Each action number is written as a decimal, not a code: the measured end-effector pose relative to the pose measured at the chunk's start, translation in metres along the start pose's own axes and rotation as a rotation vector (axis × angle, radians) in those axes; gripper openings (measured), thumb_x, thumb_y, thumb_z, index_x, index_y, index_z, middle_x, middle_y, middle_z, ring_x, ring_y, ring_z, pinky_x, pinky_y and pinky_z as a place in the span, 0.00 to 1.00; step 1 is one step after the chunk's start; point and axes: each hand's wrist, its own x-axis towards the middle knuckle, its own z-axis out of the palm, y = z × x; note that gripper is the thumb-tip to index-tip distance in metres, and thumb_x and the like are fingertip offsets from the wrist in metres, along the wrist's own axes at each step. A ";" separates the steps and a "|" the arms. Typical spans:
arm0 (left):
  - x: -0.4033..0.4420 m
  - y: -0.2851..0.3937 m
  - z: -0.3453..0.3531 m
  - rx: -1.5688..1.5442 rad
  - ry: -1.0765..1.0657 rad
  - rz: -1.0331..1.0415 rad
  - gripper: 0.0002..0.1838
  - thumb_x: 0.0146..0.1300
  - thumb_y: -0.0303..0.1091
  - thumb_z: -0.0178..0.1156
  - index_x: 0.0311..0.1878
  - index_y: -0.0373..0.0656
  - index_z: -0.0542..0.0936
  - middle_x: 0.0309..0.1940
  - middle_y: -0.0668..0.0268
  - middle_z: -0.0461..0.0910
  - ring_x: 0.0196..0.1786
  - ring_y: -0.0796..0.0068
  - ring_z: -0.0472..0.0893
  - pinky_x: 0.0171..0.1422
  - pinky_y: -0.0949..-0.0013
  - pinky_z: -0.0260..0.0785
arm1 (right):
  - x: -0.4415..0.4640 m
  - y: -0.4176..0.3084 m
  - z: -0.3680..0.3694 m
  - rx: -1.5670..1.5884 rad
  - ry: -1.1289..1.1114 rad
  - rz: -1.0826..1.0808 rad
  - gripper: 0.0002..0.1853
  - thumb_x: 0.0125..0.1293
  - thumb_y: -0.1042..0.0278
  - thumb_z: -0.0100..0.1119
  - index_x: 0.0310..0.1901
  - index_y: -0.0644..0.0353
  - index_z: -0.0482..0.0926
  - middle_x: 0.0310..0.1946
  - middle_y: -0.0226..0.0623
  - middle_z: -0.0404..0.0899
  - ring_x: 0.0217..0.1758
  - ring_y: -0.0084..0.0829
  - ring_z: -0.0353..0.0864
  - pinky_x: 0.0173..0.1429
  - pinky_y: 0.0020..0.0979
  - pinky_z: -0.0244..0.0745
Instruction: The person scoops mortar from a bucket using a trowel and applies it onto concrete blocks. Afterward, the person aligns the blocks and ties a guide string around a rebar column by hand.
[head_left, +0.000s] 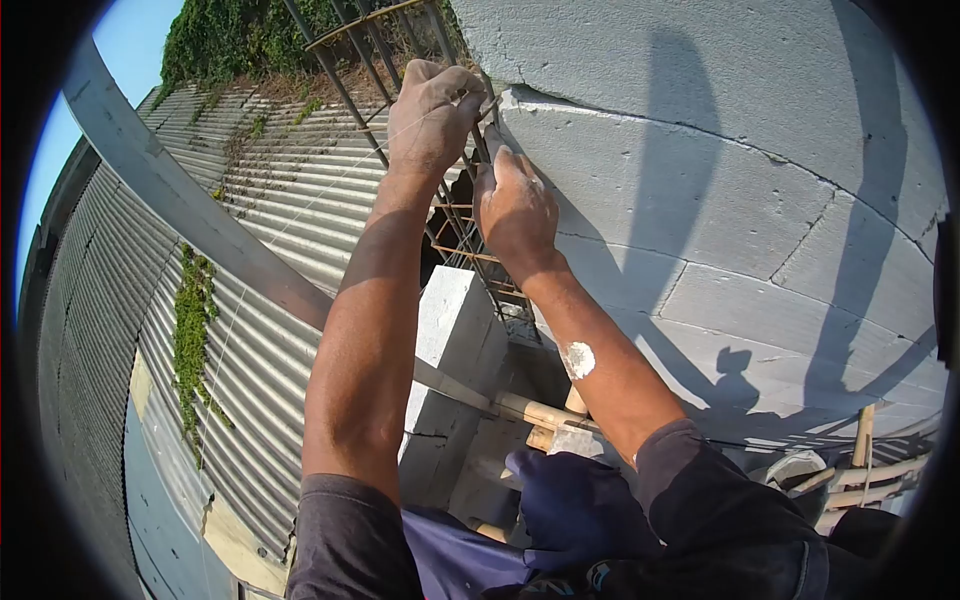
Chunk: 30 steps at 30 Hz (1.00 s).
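Note:
My left hand (pixel 435 118) is raised beside the upright steel reinforcing bars (pixel 345 70), its fingers pinched together. A thin pale string (pixel 236 305) rises from the lower left and reaches this hand. Just below and to the right, my right hand (pixel 516 208) is closed, thumb and index finger pointing up against a bar by the block edge. Whatever lies between its fingers is hidden. Both hands are at the left end of a wall of pale grey blocks (pixel 610 175). Dried white mortar marks my right forearm.
Corrugated roofing (pixel 300 190) slopes away at left, crossed by a long grey beam (pixel 190 205). A pale block column (pixel 445 320) stands below my hands. Bamboo poles (pixel 545 412) run beneath me, with more at lower right. Shadows fall across the wall.

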 end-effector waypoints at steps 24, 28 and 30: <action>0.012 0.010 0.025 0.145 -0.063 -0.175 0.11 0.57 0.35 0.59 0.39 0.41 0.83 0.41 0.51 0.83 0.48 0.50 0.81 0.55 0.56 0.72 | -0.002 0.017 0.024 0.482 0.249 -0.108 0.17 0.66 0.70 0.54 0.55 0.65 0.74 0.39 0.52 0.81 0.41 0.53 0.82 0.47 0.49 0.76; 0.018 -0.002 0.037 0.211 -0.032 -0.115 0.11 0.63 0.36 0.58 0.35 0.37 0.82 0.32 0.51 0.84 0.38 0.55 0.84 0.46 0.60 0.73 | 0.000 0.016 0.026 0.377 0.189 -0.065 0.15 0.65 0.69 0.53 0.52 0.64 0.75 0.39 0.52 0.81 0.41 0.53 0.82 0.47 0.48 0.76; 0.021 0.005 0.028 0.119 -0.112 -0.179 0.11 0.64 0.36 0.58 0.34 0.36 0.80 0.29 0.52 0.83 0.35 0.61 0.82 0.43 0.61 0.73 | 0.002 0.012 0.018 0.332 0.071 -0.016 0.12 0.64 0.69 0.54 0.46 0.64 0.76 0.37 0.51 0.82 0.39 0.51 0.83 0.45 0.48 0.77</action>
